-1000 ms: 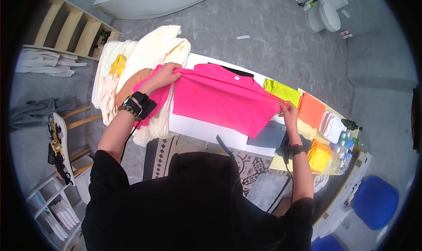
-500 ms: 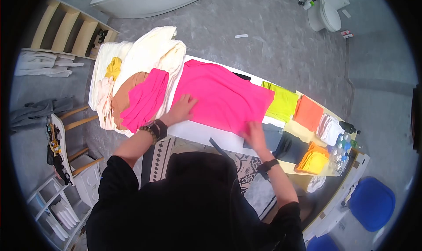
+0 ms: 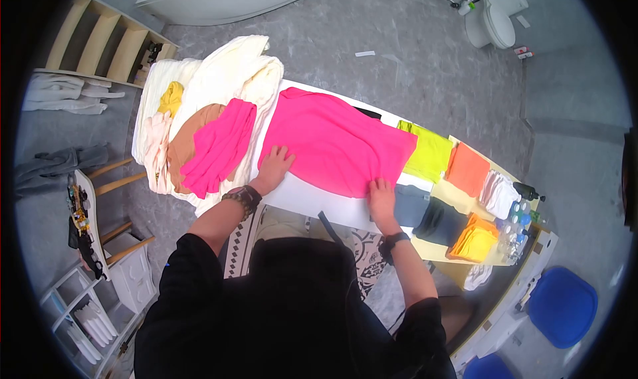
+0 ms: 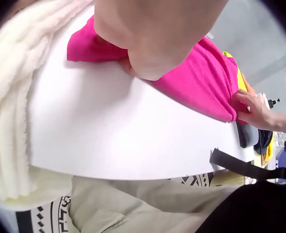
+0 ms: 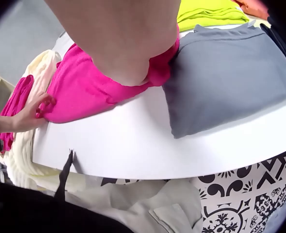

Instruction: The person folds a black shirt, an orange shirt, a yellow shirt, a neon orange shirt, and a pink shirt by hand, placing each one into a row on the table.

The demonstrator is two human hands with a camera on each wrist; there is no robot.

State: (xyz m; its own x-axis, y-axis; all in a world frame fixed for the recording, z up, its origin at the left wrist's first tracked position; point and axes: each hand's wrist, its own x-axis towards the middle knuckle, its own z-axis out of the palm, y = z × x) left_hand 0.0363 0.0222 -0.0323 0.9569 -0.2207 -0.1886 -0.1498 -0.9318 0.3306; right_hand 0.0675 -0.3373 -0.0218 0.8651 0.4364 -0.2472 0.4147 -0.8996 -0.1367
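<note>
A pink shirt [image 3: 335, 143] lies spread on the white table [image 3: 319, 203] in front of the person. At its near left edge, the left hand [image 3: 275, 169] pinches the cloth with bent fingers; the palm hides part of this grip in the left wrist view. The right hand [image 3: 381, 203] pinches the near right corner, where folds of cloth [image 4: 230, 109] run towards its fingers. Just right of that hand lies a folded grey garment [image 5: 230, 73].
Cream fluffy fabric [image 3: 229, 67], a brown garment [image 3: 183, 146] and another pink garment [image 3: 219, 146] heap up at the left. Folded lime [image 3: 425, 150], orange [image 3: 467, 170], dark [image 3: 440, 223] and yellow [image 3: 475, 238] clothes lie right, before several bottles [image 3: 518, 226].
The shirt, held up by both hands a second ago, came down flat on the table. Both hands moved from its upper sides to its near edge; over the last half second they shifted little.
</note>
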